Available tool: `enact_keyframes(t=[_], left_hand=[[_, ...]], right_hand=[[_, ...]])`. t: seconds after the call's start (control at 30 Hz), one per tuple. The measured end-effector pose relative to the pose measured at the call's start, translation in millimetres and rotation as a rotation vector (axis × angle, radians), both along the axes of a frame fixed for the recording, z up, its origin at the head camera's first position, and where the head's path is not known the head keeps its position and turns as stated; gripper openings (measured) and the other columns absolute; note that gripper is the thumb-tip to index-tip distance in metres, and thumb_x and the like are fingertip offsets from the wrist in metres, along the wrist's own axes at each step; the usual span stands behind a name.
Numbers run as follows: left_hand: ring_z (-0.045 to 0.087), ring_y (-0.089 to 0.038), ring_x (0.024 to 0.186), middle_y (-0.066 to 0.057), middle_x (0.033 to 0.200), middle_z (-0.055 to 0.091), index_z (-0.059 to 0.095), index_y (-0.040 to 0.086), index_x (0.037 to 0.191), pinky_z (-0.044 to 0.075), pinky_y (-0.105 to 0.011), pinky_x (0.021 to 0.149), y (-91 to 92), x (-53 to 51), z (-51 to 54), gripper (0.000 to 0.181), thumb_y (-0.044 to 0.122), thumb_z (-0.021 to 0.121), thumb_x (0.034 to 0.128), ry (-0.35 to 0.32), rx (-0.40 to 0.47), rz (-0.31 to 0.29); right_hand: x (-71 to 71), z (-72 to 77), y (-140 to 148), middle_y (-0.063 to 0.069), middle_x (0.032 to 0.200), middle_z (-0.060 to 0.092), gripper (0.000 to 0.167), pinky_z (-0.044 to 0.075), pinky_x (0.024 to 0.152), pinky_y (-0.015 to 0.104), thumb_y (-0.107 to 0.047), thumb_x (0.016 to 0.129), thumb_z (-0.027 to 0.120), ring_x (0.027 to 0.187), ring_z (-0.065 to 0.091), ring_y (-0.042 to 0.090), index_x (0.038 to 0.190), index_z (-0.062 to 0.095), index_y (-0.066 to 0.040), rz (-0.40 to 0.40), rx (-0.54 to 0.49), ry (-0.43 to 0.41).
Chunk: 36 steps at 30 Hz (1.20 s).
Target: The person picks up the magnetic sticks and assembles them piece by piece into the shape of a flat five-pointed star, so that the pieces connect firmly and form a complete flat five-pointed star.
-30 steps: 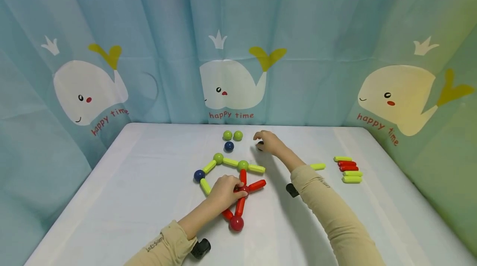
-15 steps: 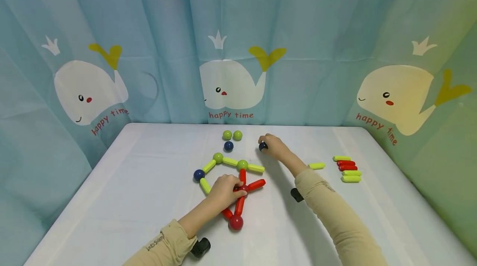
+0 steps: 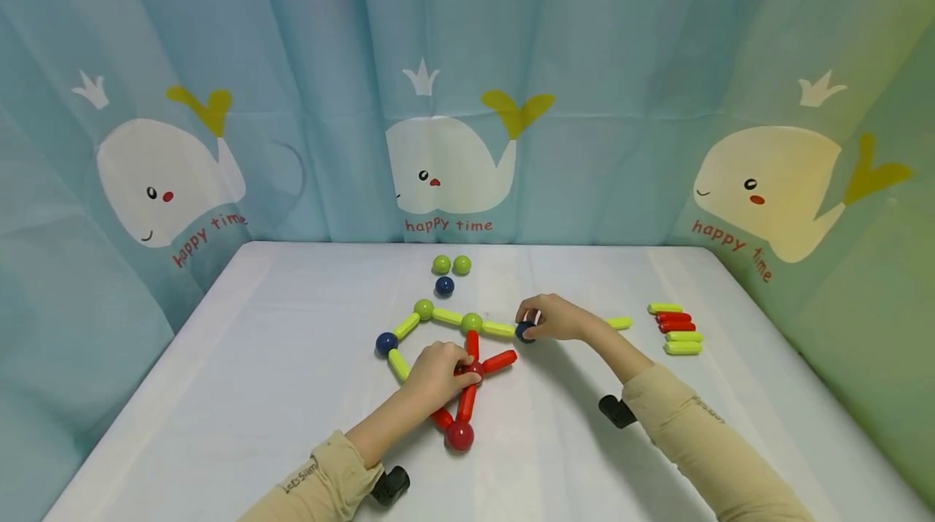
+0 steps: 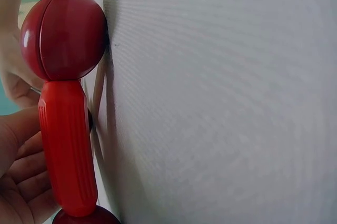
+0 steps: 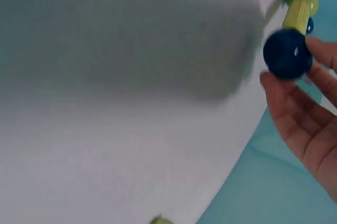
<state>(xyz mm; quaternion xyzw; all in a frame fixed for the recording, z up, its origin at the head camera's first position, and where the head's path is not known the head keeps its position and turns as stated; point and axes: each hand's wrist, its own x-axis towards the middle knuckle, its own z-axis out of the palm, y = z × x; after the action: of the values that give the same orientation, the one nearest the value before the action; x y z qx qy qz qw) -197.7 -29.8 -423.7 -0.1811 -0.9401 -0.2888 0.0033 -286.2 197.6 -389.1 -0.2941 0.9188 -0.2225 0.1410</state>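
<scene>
My left hand (image 3: pixel 437 376) pinches a red ball (image 3: pixel 474 374) in the middle of a joined frame of balls and sticks. Red sticks branch from that ball, one leading to a larger-looking red ball (image 3: pixel 459 436) near the front. In the left wrist view a red stick (image 4: pixel 68 148) runs between two red balls, with fingers behind it. Between thumb and fingers, my right hand (image 3: pixel 558 317) holds a dark blue ball (image 3: pixel 525 333) against the end of a yellow-green stick (image 3: pixel 500 330). The right wrist view shows this blue ball (image 5: pixel 287 54) meeting the stick.
Two green balls (image 3: pixel 452 265) and a dark blue ball (image 3: pixel 444 286) lie behind the frame. At the right is a row of yellow-green and red sticks (image 3: pixel 675 328). One yellow-green stick (image 3: pixel 620 323) lies partly behind the right forearm. A whale-print curtain (image 3: pixel 453 165) hangs behind the table.
My right hand has gripped the dark blue ball at the back and brought it nearer, to the free end of the yellow-green stick. The left hand stays on the red ball.
</scene>
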Motion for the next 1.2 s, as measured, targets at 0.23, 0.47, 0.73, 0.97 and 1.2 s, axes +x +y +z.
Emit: enact_keyframes(t=[0.23, 0.47, 0.73, 0.97, 1.2], left_hand=[[0.041, -0.009, 0.06, 0.004, 0.062, 0.056, 0.07, 0.008, 0.072, 0.033, -0.02, 0.057, -0.3, 0.1, 1.9, 0.016, 0.021, 0.076, 0.0788, 0.02, -0.002, -0.02], [0.046, -0.01, 0.063, 0.002, 0.068, 0.062, 0.073, 0.007, 0.079, 0.036, -0.02, 0.059, 1.5, -1.2, 1.2, 0.015, 0.021, 0.077, 0.0775, 0.013, -0.015, 0.004], [0.047, -0.009, 0.062, 0.001, 0.069, 0.064, 0.072, 0.006, 0.08, 0.038, -0.02, 0.059, 1.8, -1.2, 1.4, 0.014, 0.02, 0.077, 0.0777, 0.015, -0.022, -0.004], [0.047, -0.011, 0.058, -0.001, 0.068, 0.059, 0.062, 0.007, 0.088, 0.037, -0.02, 0.054, 7.0, 8.6, 5.9, 0.019, 0.022, 0.073, 0.0821, 0.026, -0.145, -0.014], [0.049, -0.01, 0.06, -0.002, 0.075, 0.063, 0.059, 0.008, 0.096, 0.041, -0.02, 0.055, 5.2, 21.5, 6.9, 0.024, 0.021, 0.073, 0.0817, 0.009, -0.199, -0.04]], right_hand=[[5.1, -4.0, -0.2, 0.011, 0.088, 0.064, 0.015, 0.05, 0.069, 0.025, -0.005, 0.084, 0.066, 0.077, 0.059, 0.016, 0.098, 0.065, 0.001, 0.026, -0.036, -0.057], [9.9, -8.5, 3.1, 0.011, 0.086, 0.067, 0.017, 0.052, 0.065, 0.024, -0.01, 0.087, 0.065, 0.071, 0.063, 0.014, 0.1, 0.064, 0.001, 0.018, -0.098, -0.165], [17.3, -11.9, 0.3, 0.014, 0.089, 0.066, 0.019, 0.055, 0.065, 0.027, -0.008, 0.088, 0.064, 0.072, 0.065, 0.017, 0.102, 0.063, 0.005, -0.01, -0.131, -0.202], [24.4, -9.9, 0.4, 0.015, 0.087, 0.066, 0.018, 0.054, 0.068, 0.028, -0.007, 0.085, 0.067, 0.077, 0.063, 0.016, 0.097, 0.063, 0.006, -0.023, -0.156, -0.175], [40.8, -12.6, 4.4, 0.007, 0.081, 0.066, 0.015, 0.049, 0.065, 0.02, -0.009, 0.082, 0.072, 0.071, 0.057, 0.01, 0.087, 0.064, 0.003, -0.041, -0.171, -0.173]])
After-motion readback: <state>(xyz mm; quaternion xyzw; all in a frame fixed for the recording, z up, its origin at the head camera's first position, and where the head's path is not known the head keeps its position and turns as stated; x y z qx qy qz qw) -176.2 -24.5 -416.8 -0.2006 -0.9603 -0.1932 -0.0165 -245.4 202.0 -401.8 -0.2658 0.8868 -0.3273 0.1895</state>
